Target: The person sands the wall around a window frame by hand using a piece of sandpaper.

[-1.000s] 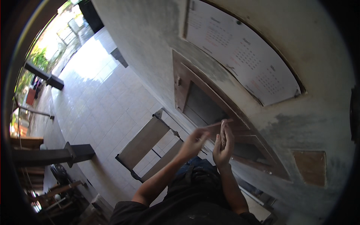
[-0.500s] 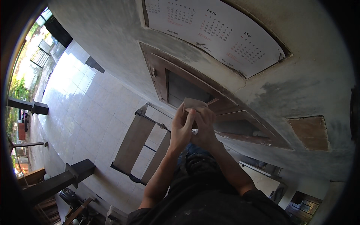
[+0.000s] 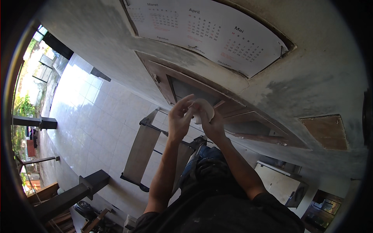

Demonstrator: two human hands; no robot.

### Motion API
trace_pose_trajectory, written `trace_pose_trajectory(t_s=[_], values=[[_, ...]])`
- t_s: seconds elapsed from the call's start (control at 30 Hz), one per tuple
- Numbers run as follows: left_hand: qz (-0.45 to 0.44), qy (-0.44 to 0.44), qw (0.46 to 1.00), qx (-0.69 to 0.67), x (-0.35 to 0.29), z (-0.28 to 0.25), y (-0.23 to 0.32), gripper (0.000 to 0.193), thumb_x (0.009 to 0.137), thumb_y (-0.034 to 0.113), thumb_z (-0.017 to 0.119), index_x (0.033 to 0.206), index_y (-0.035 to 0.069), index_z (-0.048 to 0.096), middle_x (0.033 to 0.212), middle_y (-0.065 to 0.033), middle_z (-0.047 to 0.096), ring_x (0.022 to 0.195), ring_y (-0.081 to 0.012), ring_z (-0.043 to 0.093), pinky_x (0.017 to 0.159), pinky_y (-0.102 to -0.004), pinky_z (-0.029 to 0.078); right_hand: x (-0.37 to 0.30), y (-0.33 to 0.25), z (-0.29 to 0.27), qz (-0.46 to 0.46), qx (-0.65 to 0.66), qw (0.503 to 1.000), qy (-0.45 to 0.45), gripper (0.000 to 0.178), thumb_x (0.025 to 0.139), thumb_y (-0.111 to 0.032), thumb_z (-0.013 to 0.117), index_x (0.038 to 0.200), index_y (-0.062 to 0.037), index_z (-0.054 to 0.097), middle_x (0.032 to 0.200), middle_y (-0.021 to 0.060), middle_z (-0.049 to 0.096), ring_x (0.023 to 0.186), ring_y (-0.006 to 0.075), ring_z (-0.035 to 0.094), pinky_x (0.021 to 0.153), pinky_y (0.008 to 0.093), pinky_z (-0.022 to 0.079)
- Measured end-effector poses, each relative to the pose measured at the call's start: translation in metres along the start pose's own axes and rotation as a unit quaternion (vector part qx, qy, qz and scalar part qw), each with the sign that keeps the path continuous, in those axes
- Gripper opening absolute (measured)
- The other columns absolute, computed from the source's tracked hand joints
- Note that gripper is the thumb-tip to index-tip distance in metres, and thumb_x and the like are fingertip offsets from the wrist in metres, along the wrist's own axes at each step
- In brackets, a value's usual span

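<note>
A small, pale piece of paper (image 3: 208,110) is curled between my hands in front of the wall. Its kind is hard to make out. My right hand (image 3: 213,126) grips it from the right and below, with the thumb against it. My left hand (image 3: 180,122) pinches its left edge, thumb and bent fingers close to the right hand. Behind the paper are brown wooden window frames (image 3: 186,72) with dark panes. Above them a printed calendar sheet (image 3: 217,35) hangs in a recess of the grey wall.
Below me stands a bench or platform with beige boards (image 3: 142,151) and dark metal legs on the tiled floor (image 3: 101,120). A dark post (image 3: 91,180) slants in at lower left. A brown panel (image 3: 324,132) is set in the wall at right, above a white cabinet (image 3: 274,182).
My hands have moved slightly apart, and the paper has gone from lying flatter to curled in the right hand. My left fingers have opened out a little. The view has shifted slightly.
</note>
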State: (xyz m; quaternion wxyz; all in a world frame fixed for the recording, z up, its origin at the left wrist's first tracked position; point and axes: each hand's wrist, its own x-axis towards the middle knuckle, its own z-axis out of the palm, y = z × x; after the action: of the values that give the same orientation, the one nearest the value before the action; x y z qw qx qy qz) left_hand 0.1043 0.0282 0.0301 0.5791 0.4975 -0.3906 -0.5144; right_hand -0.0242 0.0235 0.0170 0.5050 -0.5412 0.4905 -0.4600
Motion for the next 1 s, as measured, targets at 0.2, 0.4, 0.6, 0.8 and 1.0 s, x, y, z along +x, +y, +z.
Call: trace_pose_trajectory(t_s=[0.2,0.4,0.6,0.8,1.0], values=[[0.093,0.064,0.990,0.089,0.038,-0.003,-0.005,0.014,0.093,0.009,0.063,0.105,0.000,0.065,0.097,-0.0054,0.067,0.087,-0.0092,0.061,0.072,-0.0226,0.049,0.038,0.001,0.025,-0.109,-0.051,0.983,0.135,0.027,0.089,-0.024,0.072,0.094,-0.0004,0.062,0.076,0.0088,0.064,0.070,0.0130,0.062,0.063,0.0294,0.049],[0.158,0.218,0.934,0.236,0.039,-0.048,0.002,0.016,0.095,0.018,0.063,0.102,0.004,0.066,0.097,-0.0055,0.064,0.087,-0.0150,0.060,0.075,-0.0296,0.047,0.077,-0.014,0.037,-0.225,-0.137,0.930,0.255,0.033,0.079,-0.029,0.082,0.075,-0.0044,0.061,0.057,0.0027,0.058,0.051,0.0098,0.055,0.049,0.0241,0.043],[0.047,0.324,0.786,0.525,-0.017,-0.152,-0.050,0.030,0.094,0.031,0.059,0.097,0.003,0.069,0.100,-0.0167,0.065,0.100,-0.0357,0.059,0.091,-0.0468,0.043,0.096,0.006,0.042,-0.296,-0.155,0.870,0.362,0.044,0.077,-0.033,0.084,0.057,-0.0063,0.054,0.047,0.0002,0.053,0.041,0.0053,0.049,0.042,0.0223,0.040],[-0.081,0.316,0.828,0.456,-0.028,-0.143,-0.043,0.055,0.101,0.044,0.035,0.101,0.001,0.068,0.101,-0.0164,0.066,0.098,-0.0360,0.062,0.087,-0.0441,0.045,0.107,-0.009,0.055,-0.237,-0.180,0.898,0.323,0.029,0.077,-0.021,0.084,0.068,0.0009,0.067,0.058,0.0053,0.066,0.048,0.0076,0.062,0.044,0.0213,0.048],[-0.099,0.321,0.830,0.445,-0.025,-0.143,-0.038,0.058,0.102,0.046,0.032,0.099,0.002,0.069,0.098,-0.0155,0.067,0.095,-0.0364,0.063,0.084,-0.0436,0.046,0.097,0.004,0.043,-0.262,-0.162,0.902,0.302,0.025,0.080,-0.017,0.081,0.079,0.0054,0.069,0.065,0.0078,0.069,0.049,0.0079,0.063,0.043,0.0201,0.050]])
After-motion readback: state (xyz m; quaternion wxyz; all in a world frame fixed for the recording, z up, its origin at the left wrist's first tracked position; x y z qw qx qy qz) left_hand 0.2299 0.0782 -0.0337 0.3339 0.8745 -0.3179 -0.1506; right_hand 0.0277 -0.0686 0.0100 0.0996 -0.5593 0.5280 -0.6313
